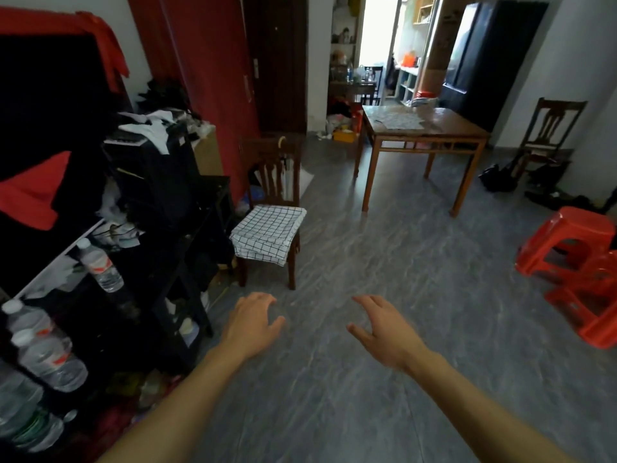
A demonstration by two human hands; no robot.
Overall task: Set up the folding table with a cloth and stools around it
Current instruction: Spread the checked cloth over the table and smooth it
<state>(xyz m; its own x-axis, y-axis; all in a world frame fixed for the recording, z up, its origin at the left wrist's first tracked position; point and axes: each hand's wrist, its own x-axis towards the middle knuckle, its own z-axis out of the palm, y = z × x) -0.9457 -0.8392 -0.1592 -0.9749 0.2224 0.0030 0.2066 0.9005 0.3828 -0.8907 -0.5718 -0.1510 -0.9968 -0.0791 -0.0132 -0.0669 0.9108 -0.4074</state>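
Observation:
A folded white cloth with a black grid (267,233) lies on the seat of a dark wooden chair (272,168) ahead and to the left. Red plastic stools (564,242) stand at the right edge, one upright and another tipped beside it (591,305). My left hand (252,324) and my right hand (384,332) reach forward over the grey floor, fingers relaxed and spread, holding nothing. The left hand is a little short of the chair's front legs. No folding table is in view.
A brown wooden table (424,128) stands at the back. Another chair (547,135) sits by the right wall with dark bags on the floor. Cluttered black shelves (150,228) with water bottles (100,265) line the left side. Bare floor (400,262) spreads in the middle.

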